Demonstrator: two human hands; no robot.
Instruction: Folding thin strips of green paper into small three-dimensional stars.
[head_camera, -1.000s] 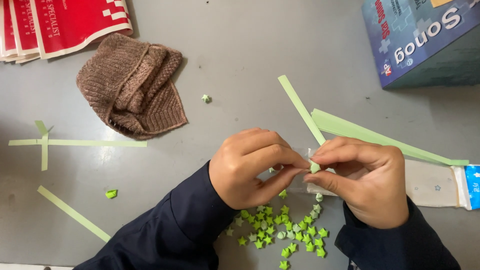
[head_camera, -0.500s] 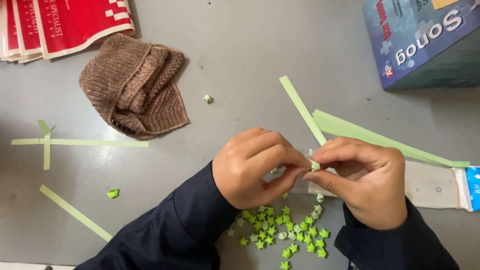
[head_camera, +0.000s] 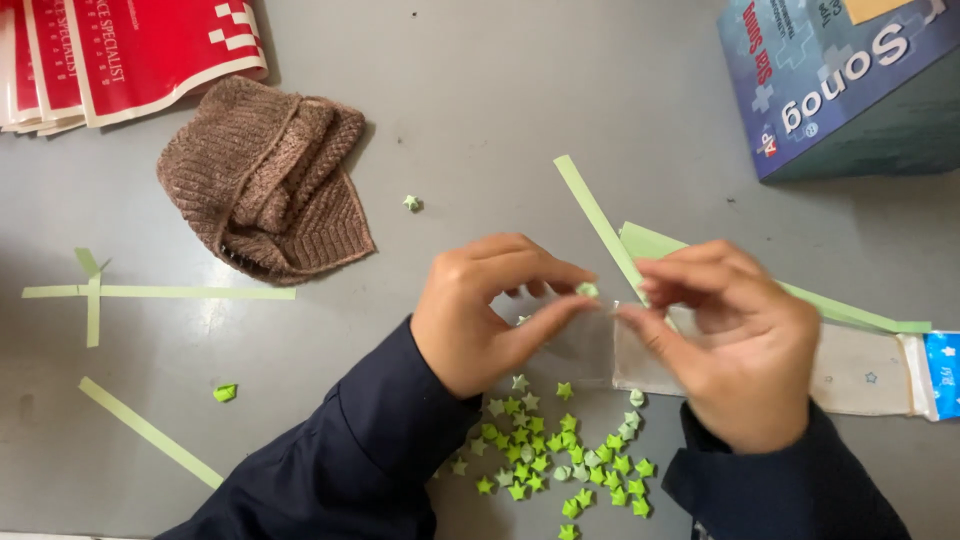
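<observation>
Two hands are at work at the centre of the frame, the left hand (head_camera: 490, 310) and the right hand (head_camera: 735, 340), with one small green paper star (head_camera: 588, 290) pinched between them. One pile of green paper stars (head_camera: 560, 460) lies at the lower centre, too many to count surely, roughly thirty. Two single stars lie apart: one (head_camera: 411, 203) above centre, one (head_camera: 226, 393) at lower left. One brown knitted hat (head_camera: 270, 180) sits upper left, one blue box (head_camera: 850, 80) upper right, and about six green paper strips (head_camera: 160, 292) lie on the desk (head_camera: 480, 90)
</observation>
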